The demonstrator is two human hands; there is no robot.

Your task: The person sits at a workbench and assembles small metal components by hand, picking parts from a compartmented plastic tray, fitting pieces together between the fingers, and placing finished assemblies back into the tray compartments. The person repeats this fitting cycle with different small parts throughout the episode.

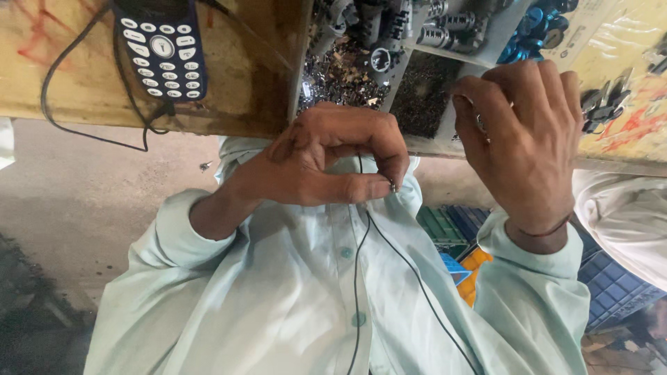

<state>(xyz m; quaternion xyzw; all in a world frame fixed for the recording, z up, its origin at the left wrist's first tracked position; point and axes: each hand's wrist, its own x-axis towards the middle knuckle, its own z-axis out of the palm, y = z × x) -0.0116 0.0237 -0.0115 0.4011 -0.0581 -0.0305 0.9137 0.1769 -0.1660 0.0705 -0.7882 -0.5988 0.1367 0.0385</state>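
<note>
Against the pale shirt [292, 292], the left hand [313, 163] pinches a tiny metal part [392, 186] between thumb and forefinger; a firm, steady pinch suits something so small. Farther out, the right hand [521, 132] curls its fingers over the parts tray [424, 97], and I cannot tell whether it holds anything.

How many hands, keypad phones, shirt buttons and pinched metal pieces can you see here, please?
hands: 2, the left hand and the right hand
keypad phone: 1
shirt buttons: 2
small metal piece, pinched by the left hand: 1
Total: 6
</note>
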